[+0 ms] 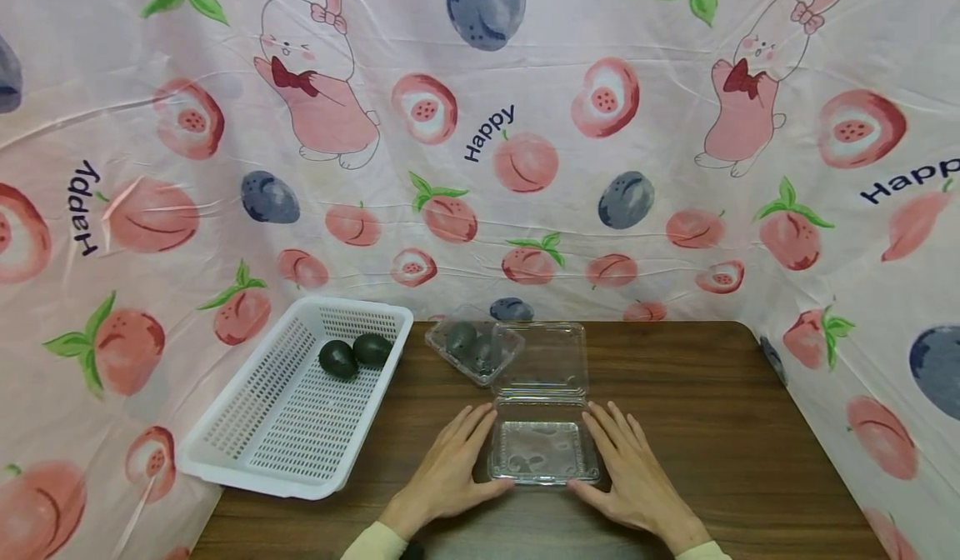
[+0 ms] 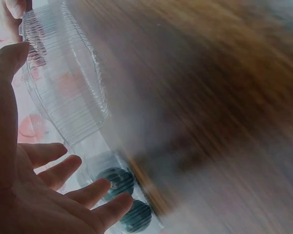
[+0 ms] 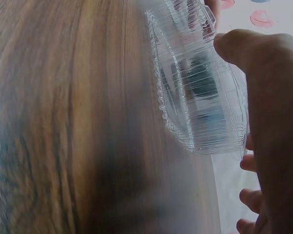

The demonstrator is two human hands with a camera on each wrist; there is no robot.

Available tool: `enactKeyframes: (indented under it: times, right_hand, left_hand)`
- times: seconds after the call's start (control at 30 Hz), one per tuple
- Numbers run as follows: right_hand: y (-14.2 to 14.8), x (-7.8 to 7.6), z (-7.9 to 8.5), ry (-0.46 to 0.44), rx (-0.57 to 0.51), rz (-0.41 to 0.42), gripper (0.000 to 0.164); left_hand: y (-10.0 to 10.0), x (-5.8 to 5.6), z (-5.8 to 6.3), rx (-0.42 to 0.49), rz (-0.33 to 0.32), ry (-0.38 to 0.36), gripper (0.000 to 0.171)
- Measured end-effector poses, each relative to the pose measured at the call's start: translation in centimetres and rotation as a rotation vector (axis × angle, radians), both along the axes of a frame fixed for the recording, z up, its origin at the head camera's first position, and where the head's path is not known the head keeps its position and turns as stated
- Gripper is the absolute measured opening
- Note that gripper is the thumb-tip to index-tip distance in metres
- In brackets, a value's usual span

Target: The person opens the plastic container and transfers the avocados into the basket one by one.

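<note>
A clear plastic clamshell box (image 1: 542, 453) lies on the table in front of me, its lid (image 1: 542, 360) folded back and away. My left hand (image 1: 455, 468) is at the box's left side, fingers extended forward and thumb at the near left corner. Mirroring it, my right hand (image 1: 633, 477) lies along the right side with straight fingers and its thumb at the near right corner. In the left wrist view the left thumb (image 2: 12, 58) touches the box's rim. The right thumb (image 3: 234, 46) also touches the rim in the right wrist view.
At the left stands a white perforated basket (image 1: 281, 492) with two dark green avocados (image 1: 339, 360) near its far right side. A second clear clamshell (image 1: 438, 340), closed over two avocados (image 1: 462, 339), sits behind the open lid. Printed cloth (image 1: 525, 235) walls the table's back and sides.
</note>
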State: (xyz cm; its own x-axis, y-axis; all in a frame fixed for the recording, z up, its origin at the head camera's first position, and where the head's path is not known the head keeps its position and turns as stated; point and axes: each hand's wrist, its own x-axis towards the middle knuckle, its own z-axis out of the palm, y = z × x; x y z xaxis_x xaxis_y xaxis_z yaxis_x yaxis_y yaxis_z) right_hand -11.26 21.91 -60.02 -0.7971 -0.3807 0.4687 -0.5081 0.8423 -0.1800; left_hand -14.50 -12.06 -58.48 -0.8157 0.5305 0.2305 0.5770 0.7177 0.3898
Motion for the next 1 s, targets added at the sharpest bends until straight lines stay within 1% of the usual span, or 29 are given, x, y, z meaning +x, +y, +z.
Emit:
enactKeyframes:
  times: [0.13,0.37,0.53,0.63,0.87,1.0]
  right_hand:
    - [0.5,0.0,0.1,-0.007,-0.012,0.0,0.104]
    - [1.4,-0.1,0.4,-0.065,-0.052,-0.023,0.103]
    - [2.2,-0.2,0.6,-0.087,-0.067,-0.039,0.103]
    - [2.8,-0.2,0.7,-0.111,-0.088,-0.053,0.102]
    - [4.1,-0.1,0.7,-0.203,-0.132,-0.094,0.101]
    - [4.8,-0.2,0.9,-0.212,-0.138,-0.107,0.101]
  left_hand:
    - [0.6,-0.4,0.0,-0.009,-0.01,-0.01,0.107]
    - [2.0,-1.3,0.3,-0.044,-0.022,-0.01,0.108]
    - [3.0,-1.8,0.5,-0.058,-0.038,-0.019,0.107]
    - [3.7,-2.3,0.7,-0.075,-0.049,-0.015,0.107]
    - [5.3,-3.5,1.0,-0.115,-0.082,-0.013,0.106]
    - [6.1,-4.1,1.2,-0.126,-0.097,-0.018,0.106]
